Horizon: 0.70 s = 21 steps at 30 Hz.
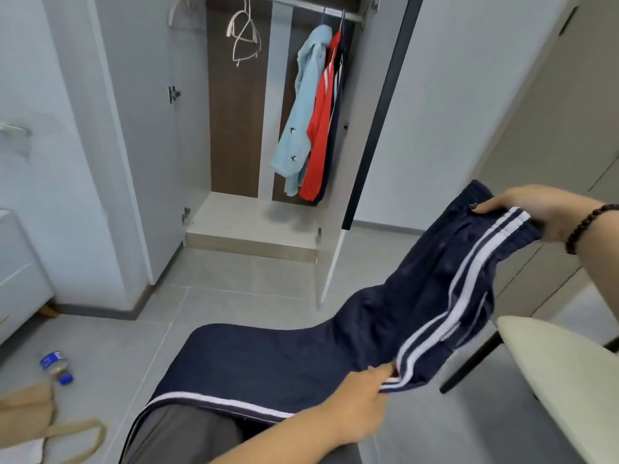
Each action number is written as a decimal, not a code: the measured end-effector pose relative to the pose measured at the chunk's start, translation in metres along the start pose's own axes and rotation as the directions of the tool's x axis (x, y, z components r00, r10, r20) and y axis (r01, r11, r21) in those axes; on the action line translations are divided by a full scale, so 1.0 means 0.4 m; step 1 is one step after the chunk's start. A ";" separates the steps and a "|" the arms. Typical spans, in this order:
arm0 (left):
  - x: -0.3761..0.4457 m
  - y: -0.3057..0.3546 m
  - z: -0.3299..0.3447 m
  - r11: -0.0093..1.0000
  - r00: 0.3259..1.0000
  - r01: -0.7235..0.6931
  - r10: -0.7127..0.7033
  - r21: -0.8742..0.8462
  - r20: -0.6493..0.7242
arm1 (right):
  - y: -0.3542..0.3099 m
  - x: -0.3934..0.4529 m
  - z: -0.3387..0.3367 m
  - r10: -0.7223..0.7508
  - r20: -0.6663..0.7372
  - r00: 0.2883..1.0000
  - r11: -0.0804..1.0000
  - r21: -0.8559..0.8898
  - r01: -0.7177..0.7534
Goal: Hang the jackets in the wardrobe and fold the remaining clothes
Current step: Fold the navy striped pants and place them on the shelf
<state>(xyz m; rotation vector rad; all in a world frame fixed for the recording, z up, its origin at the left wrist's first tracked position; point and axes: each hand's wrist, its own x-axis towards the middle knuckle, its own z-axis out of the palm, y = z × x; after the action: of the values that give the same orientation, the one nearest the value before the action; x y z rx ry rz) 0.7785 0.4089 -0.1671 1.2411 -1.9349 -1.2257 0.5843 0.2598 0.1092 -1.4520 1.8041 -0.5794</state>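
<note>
Navy fabric with white side stripes fills the lower middle of the view: a pair of track pants stretched between the person's two hands. The right hand, with a dark bead bracelet on its wrist, grips the waistband end at the upper right, thumb on top of the cloth and fingers curled beneath it. The left hand pinches the striped edge lower down, near the middle of the garment, with the fabric bunched just beyond its fingertips. From that pinch the rest of the pants drapes down and leftward over the person's lap, above grey trousers.

Behind, the wardrobe stands open. On its rail hang a light blue jacket, a red jacket with white stripes just beside it, and a dark garment partly hidden behind the red one. Bare white hangers hang to the left of them.

A cream chair seat sits at the right, close under the held pants. On the grey tiled floor at the lower left lie a blue-capped bottle and a beige tote bag.
</note>
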 end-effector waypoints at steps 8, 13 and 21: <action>-0.098 -0.105 -0.108 0.981 0.989 0.146 -0.146 -0.129 0.016 | -0.080 -0.060 0.250 -0.101 0.075 0.992 0.953 -0.280 0.119; -0.237 -0.253 -0.317 0.932 0.822 0.188 -0.321 -0.309 -0.470 | -0.114 -0.055 0.507 -0.194 0.209 0.959 0.938 -0.247 0.243; -0.357 -0.442 -0.467 0.798 0.590 0.187 -0.558 -0.573 -0.584 | -0.106 -0.104 0.958 -0.246 0.401 0.883 0.923 -0.181 0.340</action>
<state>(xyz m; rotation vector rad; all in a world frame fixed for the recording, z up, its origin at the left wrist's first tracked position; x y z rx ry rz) 1.0635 0.4320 -0.2362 1.6031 -0.7332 -1.0343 0.9107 0.3270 -0.0888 -1.8861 1.3991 -0.2025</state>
